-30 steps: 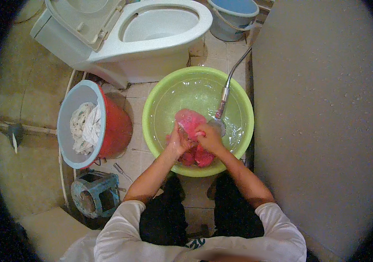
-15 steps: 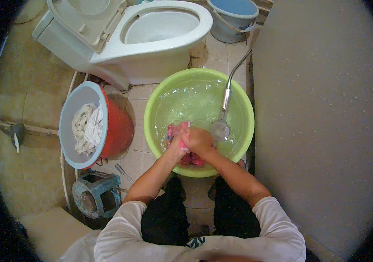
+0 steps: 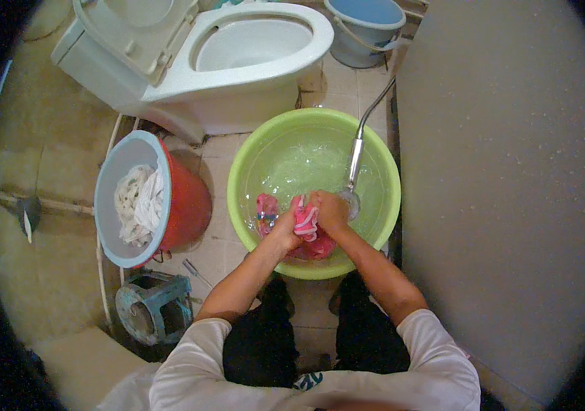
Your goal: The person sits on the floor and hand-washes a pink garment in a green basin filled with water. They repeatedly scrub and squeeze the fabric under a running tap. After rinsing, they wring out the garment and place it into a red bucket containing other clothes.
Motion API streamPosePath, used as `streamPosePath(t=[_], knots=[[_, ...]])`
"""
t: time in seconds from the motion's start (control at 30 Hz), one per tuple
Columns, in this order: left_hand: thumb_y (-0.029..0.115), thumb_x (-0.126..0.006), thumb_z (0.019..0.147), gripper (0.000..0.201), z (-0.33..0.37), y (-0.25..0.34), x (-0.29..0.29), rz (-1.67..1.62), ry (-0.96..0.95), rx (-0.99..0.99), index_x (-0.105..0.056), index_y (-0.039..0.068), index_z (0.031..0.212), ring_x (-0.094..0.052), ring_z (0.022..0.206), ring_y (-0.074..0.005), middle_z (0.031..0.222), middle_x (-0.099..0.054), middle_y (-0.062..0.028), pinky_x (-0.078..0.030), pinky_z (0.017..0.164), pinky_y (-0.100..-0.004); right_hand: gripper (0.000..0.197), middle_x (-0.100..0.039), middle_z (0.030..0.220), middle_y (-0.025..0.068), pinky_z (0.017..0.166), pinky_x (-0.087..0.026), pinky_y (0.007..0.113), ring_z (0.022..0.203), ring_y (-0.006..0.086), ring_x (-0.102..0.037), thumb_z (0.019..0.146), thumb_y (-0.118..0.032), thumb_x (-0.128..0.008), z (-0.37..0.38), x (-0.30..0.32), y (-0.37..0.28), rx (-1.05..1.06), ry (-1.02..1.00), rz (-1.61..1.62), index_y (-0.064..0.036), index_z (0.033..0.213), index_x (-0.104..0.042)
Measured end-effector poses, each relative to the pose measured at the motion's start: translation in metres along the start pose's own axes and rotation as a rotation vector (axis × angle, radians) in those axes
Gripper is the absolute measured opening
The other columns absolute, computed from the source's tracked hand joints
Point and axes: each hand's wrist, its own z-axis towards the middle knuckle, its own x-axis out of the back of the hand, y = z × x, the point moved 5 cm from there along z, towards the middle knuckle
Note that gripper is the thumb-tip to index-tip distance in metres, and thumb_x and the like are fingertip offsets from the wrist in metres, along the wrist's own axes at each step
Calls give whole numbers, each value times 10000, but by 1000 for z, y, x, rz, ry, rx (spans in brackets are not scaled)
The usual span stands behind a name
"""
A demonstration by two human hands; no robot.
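Both my hands are closed on a wet pink cloth garment (image 3: 305, 220) with white edging, over the near part of a green basin (image 3: 236, 205). My left hand (image 3: 287, 230) grips it from the left and my right hand (image 3: 331, 211) from the right, with a bunched part showing between them. More of the pink cloth lies in the water below and to the left of my hands. Just beyond my right hand, a shower head (image 3: 353, 203) rests in the basin, partly hidden by that hand. Its metal handle leads up over the far right rim.
On the left stands a red bucket (image 3: 188, 202) with white cloths (image 3: 143, 202) in its grey tub. A worn blue stool-like object (image 3: 162, 308) sits below it. Beyond the basin are a white toilet (image 3: 251, 103) and a grey-blue bucket (image 3: 357, 48). A grey wall (image 3: 498, 178) borders the right.
My hands have moved slightly apart, so the bunched pink cloth shows between them. My right hand has shifted a little right, now covering part of the shower head.
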Motion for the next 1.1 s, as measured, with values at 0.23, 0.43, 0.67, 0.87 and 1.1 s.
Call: streamPosePath(t=[0.23,0.43,0.67,0.87,1.1], knots=[[377,-492,904,334,-23,37,-8,254,543,-374,-534,123,1117,-559,1011,-232,1049,-613,-50,-409,901,-391,465,-611,987,153,784,-475,411,889,324,-603,763,-217,-621,-12,22,55,-178,-28,196,-132,1204,-498],[436,-510,882,373,-21,18,-22,256,467,-312,-539,140,1108,-555,985,-226,1043,-606,-40,-423,871,-431,573,-517,1183,185,867,-457,405,1075,328,-527,756,-216,-611,-36,-2,25,160,-284,-167,-196,1304,-444],[516,-428,892,480,-16,9,-15,259,492,-239,-515,123,1154,-540,1045,-249,1145,-578,-85,-397,937,-464,456,-567,1111,155,836,-469,396,1036,323,-551,762,-140,-573,-28,-3,33,-136,-310,-4,-197,1213,-537],[588,-353,892,625,-8,6,-31,244,311,-204,-490,58,1193,-539,1063,-280,1161,-563,-118,-432,918,-438,175,-594,864,112,683,-481,411,765,317,-596,740,-130,-597,-41,20,-43,306,0,192,-96,911,-610],[587,-350,896,625,-3,0,-40,230,209,-126,-512,50,1172,-570,1007,-241,1108,-585,-125,-463,887,-390,238,-592,824,135,650,-472,442,722,329,-591,711,-272,-648,-64,-9,-74,420,-137,187,-64,822,-623]])
